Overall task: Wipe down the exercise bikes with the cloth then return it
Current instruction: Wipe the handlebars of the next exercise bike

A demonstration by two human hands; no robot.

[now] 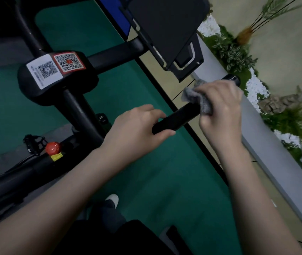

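Cloth (198,97) on the bike handlebar (176,119)
Our right hand (221,105) wraps the grey cloth around the bar; our left hand (137,129) curls round its near end.

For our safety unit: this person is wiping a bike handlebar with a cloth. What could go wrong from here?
The left hand grips the handlebar end, so the part under it may go unwiped.
The grey cloth in the right hand has a loose corner beside the screen bracket; it might snag there.
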